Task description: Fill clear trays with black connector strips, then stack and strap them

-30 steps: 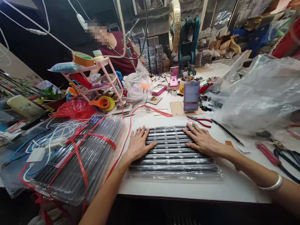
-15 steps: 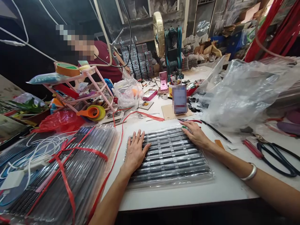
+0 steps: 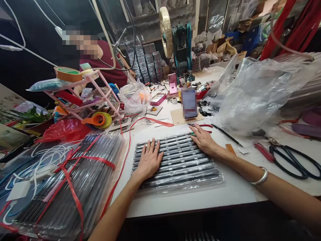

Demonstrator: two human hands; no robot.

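Note:
A clear plastic sleeve of dark, ridged strips point(image 3: 175, 164) lies flat on the white table, its strips running side by side. On its left part rests my left hand point(image 3: 149, 159), palm down with the fingers stretched forward. My right hand point(image 3: 204, 140) lies on the far right corner of the sleeve, fingers extended, with a bit of green showing beside them. Neither hand grips anything. To the left, a thick bundle of similar bagged strips point(image 3: 92, 180) is tied with red plastic ribbon point(image 3: 72, 190).
Scissors point(image 3: 288, 157), a red-handled tool point(image 3: 264, 152) and a black pen-like tool point(image 3: 227, 135) lie right. Behind are a phone-like screen point(image 3: 189, 103), a crumpled clear bag point(image 3: 253, 97), a tilted pink rack point(image 3: 100, 87) and a hand press point(image 3: 182, 50). Another person point(image 3: 107, 63) sits at the back left.
My left hand has slid slightly to the right across the sleeve, its fingers still spread. My right hand stays at the far right corner. The whole view has shifted a little.

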